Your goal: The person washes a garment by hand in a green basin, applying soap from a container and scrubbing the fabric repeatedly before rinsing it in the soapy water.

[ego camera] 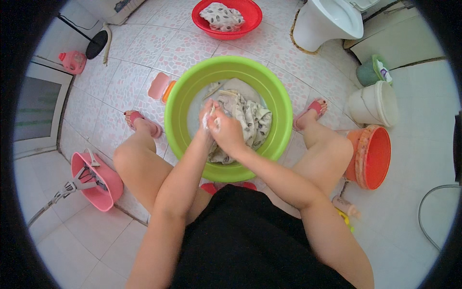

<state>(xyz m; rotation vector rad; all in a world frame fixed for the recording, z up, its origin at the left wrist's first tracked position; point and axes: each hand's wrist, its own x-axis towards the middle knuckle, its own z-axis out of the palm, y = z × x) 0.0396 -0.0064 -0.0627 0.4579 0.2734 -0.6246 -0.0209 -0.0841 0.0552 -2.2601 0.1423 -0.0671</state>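
A large green plastic basin [281, 144] stands on the floor between my feet. Leaf-patterned white cloth [258, 117] lies wet and bunched in it, in cloudy water [195, 104]. Above the basin's left half, my left hand [207, 115] and my right hand [227, 128] are pressed together, with white suds on them. A small light bit of something, perhaps cloth, shows between the fingers; whether either hand grips it is unclear. The patterned cloth lies just beside and beneath my right hand.
A red basin [256, 16] with patterned cloth stands beyond. Left are a pink soap box [158, 86], a pink jug [74, 62] and a pink bin [115, 184]. Right are a toilet [325, 21], a white bucket [366, 104] and an orange bucket [355, 155].
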